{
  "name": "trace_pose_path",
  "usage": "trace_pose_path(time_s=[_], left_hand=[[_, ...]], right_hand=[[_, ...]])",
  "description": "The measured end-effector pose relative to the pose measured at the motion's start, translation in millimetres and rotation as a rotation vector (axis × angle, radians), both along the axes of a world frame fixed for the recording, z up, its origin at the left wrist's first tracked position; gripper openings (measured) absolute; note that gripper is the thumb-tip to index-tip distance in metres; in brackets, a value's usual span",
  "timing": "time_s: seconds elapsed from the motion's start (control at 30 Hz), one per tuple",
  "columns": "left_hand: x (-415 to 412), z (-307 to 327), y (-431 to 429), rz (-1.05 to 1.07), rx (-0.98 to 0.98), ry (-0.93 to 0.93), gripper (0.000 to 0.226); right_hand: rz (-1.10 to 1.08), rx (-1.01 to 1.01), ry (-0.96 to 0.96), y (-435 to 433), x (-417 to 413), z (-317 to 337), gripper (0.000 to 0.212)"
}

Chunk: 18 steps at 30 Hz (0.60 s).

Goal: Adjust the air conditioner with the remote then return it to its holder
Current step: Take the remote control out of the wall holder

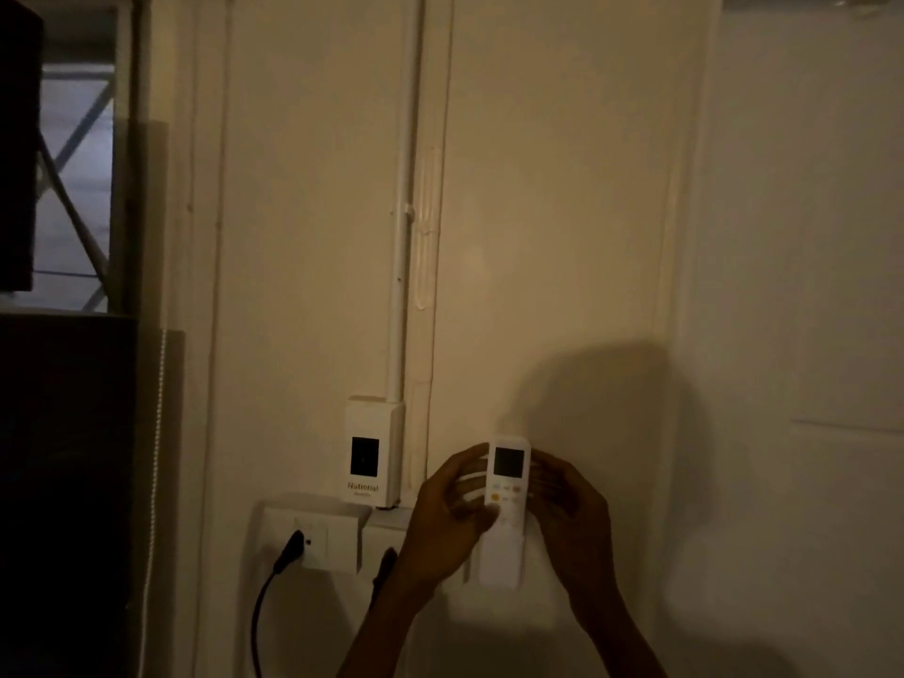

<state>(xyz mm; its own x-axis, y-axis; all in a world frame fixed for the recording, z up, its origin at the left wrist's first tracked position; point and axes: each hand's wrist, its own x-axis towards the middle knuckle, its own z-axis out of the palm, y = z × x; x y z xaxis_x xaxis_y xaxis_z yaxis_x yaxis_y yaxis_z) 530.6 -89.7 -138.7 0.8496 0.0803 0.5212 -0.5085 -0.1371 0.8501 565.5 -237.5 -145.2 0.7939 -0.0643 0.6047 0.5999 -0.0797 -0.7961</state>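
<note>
A white remote (pixel 508 477) with a dark screen and orange buttons stands upright on the cream wall, its lower end inside a white wall holder (pixel 500 562). My left hand (pixel 452 511) grips the remote's left edge, thumb on the lower buttons. My right hand (pixel 567 506) is curled against its right edge, touching it. The remote's bottom half is hidden by the holder. No air conditioner is in view.
A white box (pixel 372 450) marked "National" hangs left of the remote under a white conduit (pixel 402 237). Below it are wall sockets (pixel 323 530) with two black plugs and cables. A dark cabinet (pixel 63 482) stands at the left.
</note>
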Motion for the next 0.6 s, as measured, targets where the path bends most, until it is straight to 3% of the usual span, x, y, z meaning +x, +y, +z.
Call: trace_pose_path(time_s=[0.6], left_hand=[[16.6,-15.2,-7.4,0.077,-0.058,-0.148,0.056]], right_hand=[[0.016,0.021,-0.038,10.8,8.0,-23.8,0.045]])
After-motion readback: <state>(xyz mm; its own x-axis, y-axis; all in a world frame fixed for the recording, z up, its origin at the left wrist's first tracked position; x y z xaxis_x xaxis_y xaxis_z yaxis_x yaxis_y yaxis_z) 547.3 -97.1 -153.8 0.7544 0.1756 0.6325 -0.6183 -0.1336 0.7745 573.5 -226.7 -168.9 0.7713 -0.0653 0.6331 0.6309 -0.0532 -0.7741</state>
